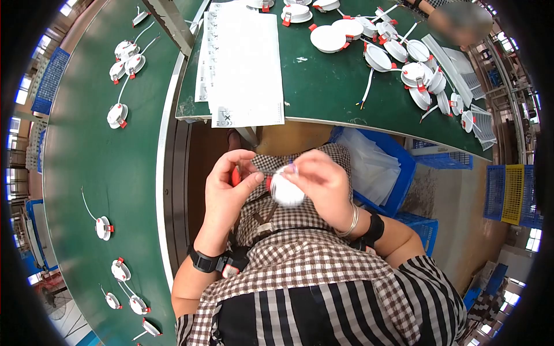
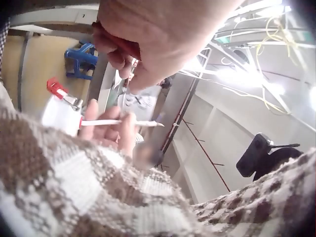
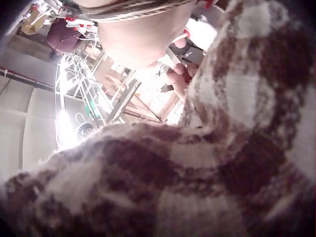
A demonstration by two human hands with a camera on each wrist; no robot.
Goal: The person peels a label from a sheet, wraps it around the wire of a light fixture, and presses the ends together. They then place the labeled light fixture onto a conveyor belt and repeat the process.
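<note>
My left hand (image 1: 226,184) grips a red-handled tool (image 1: 235,176); most of the tool is hidden in the palm, so I cannot tell its kind. Facing it, my right hand (image 1: 326,181) holds a round white downlight (image 1: 287,192), blurred, over the lap. In the left wrist view the downlight (image 2: 59,114) shows a red-tipped spring clip (image 2: 59,90), and its white cable (image 2: 101,122) runs across the right-hand fingers (image 2: 129,129). The left hand (image 2: 163,37) is above them with the red handle (image 2: 116,42). The right wrist view shows part of the downlight (image 3: 201,34) beyond the right hand (image 3: 140,42).
Several downlights (image 1: 378,57) with cables crowd the green table (image 1: 323,92) ahead, beside printed white sheets (image 1: 247,69). More downlights (image 1: 117,115) lie along the green surface (image 1: 86,155) at left. A blue crate (image 1: 404,184) with clear plastic bags stands below the table, right.
</note>
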